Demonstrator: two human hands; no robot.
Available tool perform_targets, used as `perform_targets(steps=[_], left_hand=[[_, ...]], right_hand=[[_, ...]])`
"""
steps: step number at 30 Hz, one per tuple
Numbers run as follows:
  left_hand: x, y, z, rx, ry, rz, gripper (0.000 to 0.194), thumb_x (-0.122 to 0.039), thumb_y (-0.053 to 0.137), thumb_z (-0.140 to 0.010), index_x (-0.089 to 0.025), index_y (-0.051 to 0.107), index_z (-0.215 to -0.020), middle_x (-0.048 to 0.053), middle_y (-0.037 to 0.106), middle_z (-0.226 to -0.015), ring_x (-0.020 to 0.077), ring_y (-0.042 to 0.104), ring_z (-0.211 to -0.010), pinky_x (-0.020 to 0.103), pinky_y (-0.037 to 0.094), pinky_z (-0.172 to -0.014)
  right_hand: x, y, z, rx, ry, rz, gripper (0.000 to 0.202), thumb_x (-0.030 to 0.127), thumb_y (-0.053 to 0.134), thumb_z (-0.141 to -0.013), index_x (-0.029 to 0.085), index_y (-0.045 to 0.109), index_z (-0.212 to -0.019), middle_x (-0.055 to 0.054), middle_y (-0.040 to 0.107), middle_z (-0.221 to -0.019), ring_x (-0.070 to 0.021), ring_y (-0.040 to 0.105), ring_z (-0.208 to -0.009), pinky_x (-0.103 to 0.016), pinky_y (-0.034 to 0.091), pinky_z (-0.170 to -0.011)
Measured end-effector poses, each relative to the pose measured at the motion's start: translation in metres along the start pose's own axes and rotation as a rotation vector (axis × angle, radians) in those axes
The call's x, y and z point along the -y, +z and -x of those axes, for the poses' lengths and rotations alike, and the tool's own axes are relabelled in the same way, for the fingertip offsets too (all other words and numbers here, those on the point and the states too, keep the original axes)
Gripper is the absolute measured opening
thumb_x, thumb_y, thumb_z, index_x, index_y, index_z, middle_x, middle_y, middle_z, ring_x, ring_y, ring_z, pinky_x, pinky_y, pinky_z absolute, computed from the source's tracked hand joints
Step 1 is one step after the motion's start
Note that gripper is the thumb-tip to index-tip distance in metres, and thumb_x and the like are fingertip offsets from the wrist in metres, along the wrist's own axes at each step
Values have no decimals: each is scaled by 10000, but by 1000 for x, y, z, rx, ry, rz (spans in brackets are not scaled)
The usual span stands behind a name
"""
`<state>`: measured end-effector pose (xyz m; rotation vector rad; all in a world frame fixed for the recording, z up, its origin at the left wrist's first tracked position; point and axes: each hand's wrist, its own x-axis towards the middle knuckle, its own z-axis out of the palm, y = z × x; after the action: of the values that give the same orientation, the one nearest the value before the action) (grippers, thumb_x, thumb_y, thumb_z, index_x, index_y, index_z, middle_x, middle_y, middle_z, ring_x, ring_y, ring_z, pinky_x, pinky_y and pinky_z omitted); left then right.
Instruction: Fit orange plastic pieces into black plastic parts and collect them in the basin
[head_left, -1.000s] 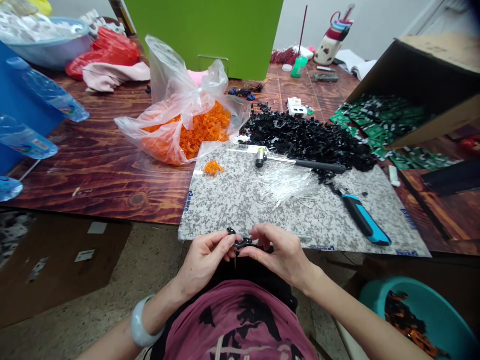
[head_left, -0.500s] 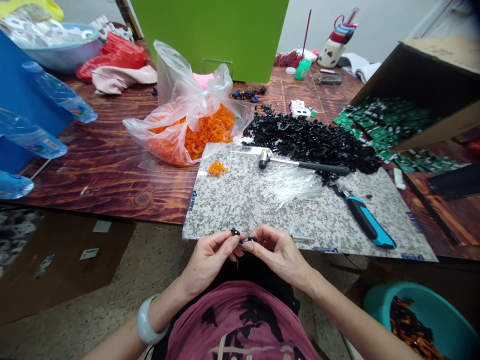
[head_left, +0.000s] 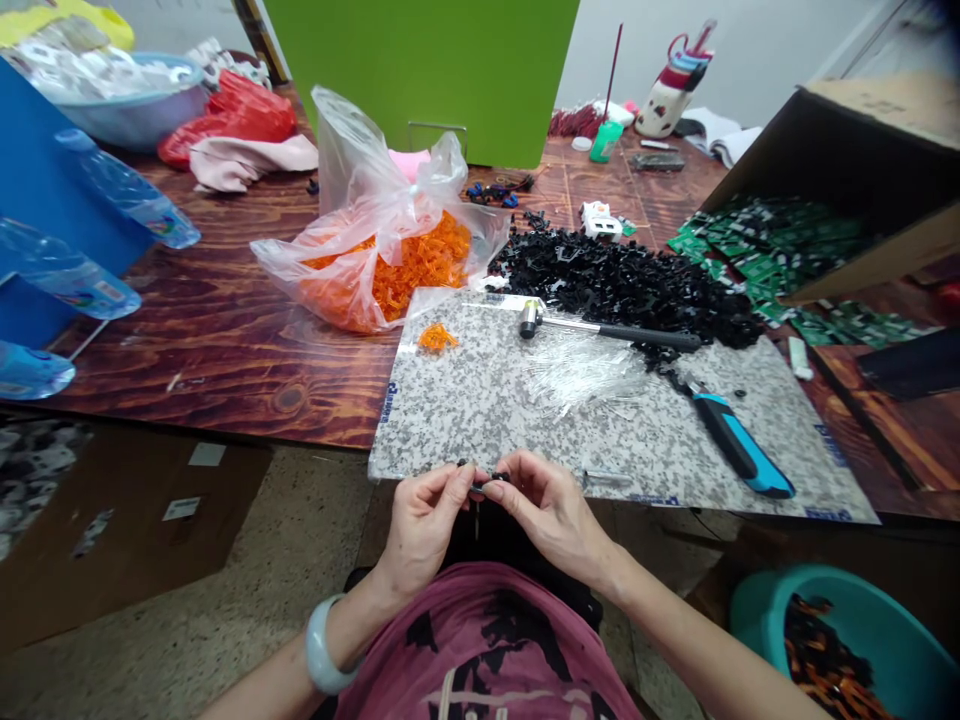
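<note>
Just off the front edge of the speckled board (head_left: 465,420), my left hand (head_left: 427,515) and my right hand (head_left: 551,505) meet, both pinching a small black part (head_left: 499,478). Fingertips cover much of it, and a thin pin-like piece hangs below. On the board lie a small orange cluster (head_left: 436,338), a heap of clear thin pieces (head_left: 585,372), a hammer (head_left: 622,332) and blue-and-black pliers (head_left: 739,440). Black parts (head_left: 622,275) are piled along the board's back edge.
A plastic bag of orange parts (head_left: 382,265) sits behind the board at left. At right, a tilted cardboard box (head_left: 877,180) spills green boards (head_left: 772,245). A teal tub (head_left: 757,610) stands low at the right. Bottles (head_left: 127,190) are at the far left.
My left hand's fingers have shifted over the black part, which now shows less. My left forearm and its bracelet have moved slightly right. My right hand has barely moved.
</note>
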<state>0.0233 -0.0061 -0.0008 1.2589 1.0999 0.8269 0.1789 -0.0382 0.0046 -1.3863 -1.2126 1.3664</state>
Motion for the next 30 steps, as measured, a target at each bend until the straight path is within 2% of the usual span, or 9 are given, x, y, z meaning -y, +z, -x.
perform_targets(steps=[4,11,17,22,27,30], left_hand=[[5,8,-3,-112,-23,56,301,-386,586,-836,-143,726,-729,0,627,-576,124,526,-559,222,438,-575],[5,9,-4,-85,-46,80,322,-395,557,-857,-139,685,-710,-10,605,-560,110,517,-530,209,422,-541],[-2,7,2,-63,14,-57,329,-362,575,-844,-147,628,-600,-10,593,-560,118,529,-557,205,420,-547],[-4,6,3,-69,46,-125,319,-367,551,-857,-154,639,-635,-3,625,-589,127,541,-562,212,423,-555],[-4,6,-4,-43,25,-120,335,-374,556,-852,-152,647,-619,-9,610,-553,116,508,-527,206,403,-523],[-3,6,-8,-19,-23,-44,312,-397,558,-850,-140,681,-722,-4,630,-578,113,508,-521,209,408,-524]], right_hand=[[-2,5,-5,-56,15,-117,272,432,623,-807,168,559,-822,19,558,-675,-78,443,-546,-203,346,-489],[1,14,-6,-166,15,-301,269,423,667,-765,181,574,-838,13,609,-719,-83,525,-546,-205,393,-486],[5,15,-1,-141,23,-229,256,414,622,-813,169,557,-777,22,580,-659,-80,510,-549,-202,387,-499],[8,16,-4,-166,22,-169,300,449,611,-808,170,547,-718,27,548,-617,-82,478,-528,-207,369,-488],[1,11,-11,-123,89,-271,345,489,654,-755,158,556,-748,50,501,-555,-60,410,-452,-193,326,-431],[-3,7,-13,-98,106,-342,361,509,635,-767,156,573,-805,48,516,-564,-54,409,-428,-187,320,-413]])
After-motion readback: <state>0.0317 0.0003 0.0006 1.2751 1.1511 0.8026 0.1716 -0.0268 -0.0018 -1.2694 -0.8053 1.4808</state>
